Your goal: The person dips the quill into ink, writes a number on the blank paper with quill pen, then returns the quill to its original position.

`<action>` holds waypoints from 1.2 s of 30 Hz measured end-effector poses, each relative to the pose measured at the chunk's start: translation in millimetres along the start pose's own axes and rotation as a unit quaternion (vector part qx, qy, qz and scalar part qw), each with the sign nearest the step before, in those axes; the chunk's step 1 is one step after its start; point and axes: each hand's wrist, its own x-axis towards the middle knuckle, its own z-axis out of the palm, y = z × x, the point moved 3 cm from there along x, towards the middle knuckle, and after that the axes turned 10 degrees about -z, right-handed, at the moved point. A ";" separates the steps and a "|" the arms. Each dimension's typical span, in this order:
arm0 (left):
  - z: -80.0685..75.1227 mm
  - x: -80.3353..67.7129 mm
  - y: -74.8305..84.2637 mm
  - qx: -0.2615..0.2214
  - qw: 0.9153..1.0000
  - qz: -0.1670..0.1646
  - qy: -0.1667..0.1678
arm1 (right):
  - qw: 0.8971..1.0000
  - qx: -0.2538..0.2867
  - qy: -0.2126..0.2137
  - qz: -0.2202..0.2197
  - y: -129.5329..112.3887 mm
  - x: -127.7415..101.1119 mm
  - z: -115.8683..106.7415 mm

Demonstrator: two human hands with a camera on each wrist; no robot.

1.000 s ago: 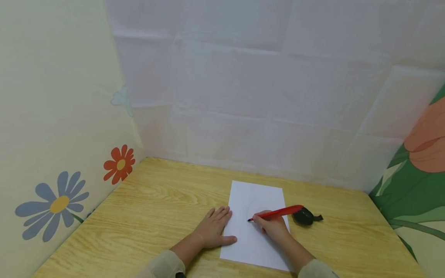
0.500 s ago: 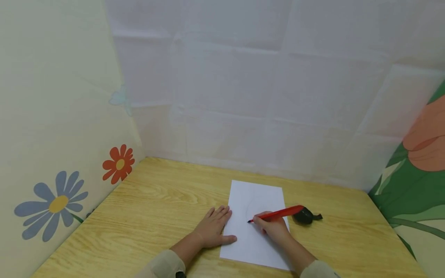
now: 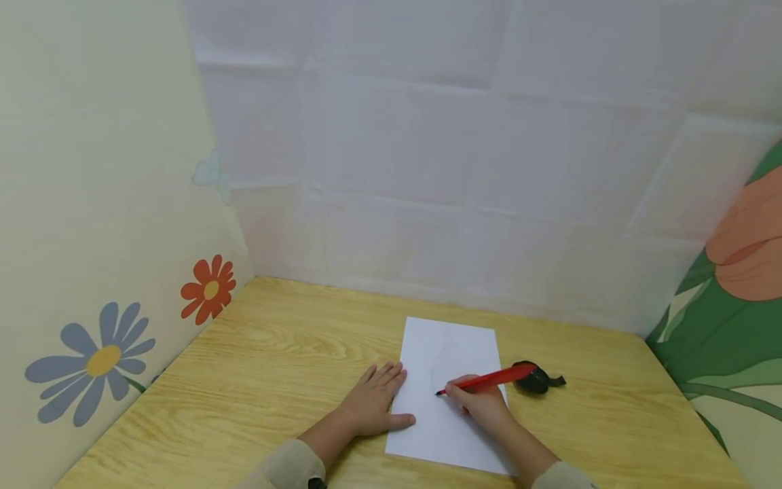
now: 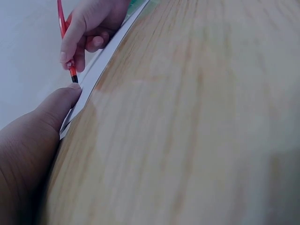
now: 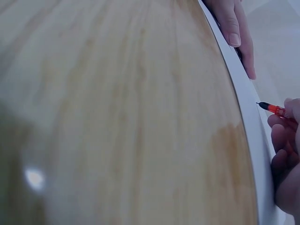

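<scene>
A white sheet of paper (image 3: pixel 452 353) lies on the wooden table (image 3: pixel 275 367), with a faint curved line drawn on it. My right hand (image 3: pixel 479 404) grips a red pen (image 3: pixel 489 379) whose dark tip touches the sheet near its middle. In the right wrist view the pen (image 5: pixel 273 108) points left over the paper (image 5: pixel 248 117). My left hand (image 3: pixel 373 401) lies flat, fingers straight, pressing the paper's left edge. The left wrist view shows its thumb (image 4: pixel 58 105) on the paper's edge (image 4: pixel 101 65) and my right hand (image 4: pixel 91 28) with the pen (image 4: pixel 63 28).
A small black object (image 3: pixel 536 380) rests on the table just right of the paper. White sheeting closes off the back, a flower-printed panel (image 3: pixel 98 360) stands at the left, and a green and orange panel (image 3: pixel 733 299) at the right.
The pen tip has slid slightly down the sheet toward me, and the right hand followed it. My left hand has stayed in place on the paper.
</scene>
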 end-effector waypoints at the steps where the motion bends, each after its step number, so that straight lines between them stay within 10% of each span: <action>1: -0.2 0.0 0.1 0.000 1.000 0.000 -0.001 | 1.000 0.000 0.000 -0.001 0.5 0.1 0.0; 36: -3.6 -3.7 2.3 -0.012 1.000 0.001 0.000 | 1.000 0.013 -0.005 0.008 2.1 -12.0 -4.5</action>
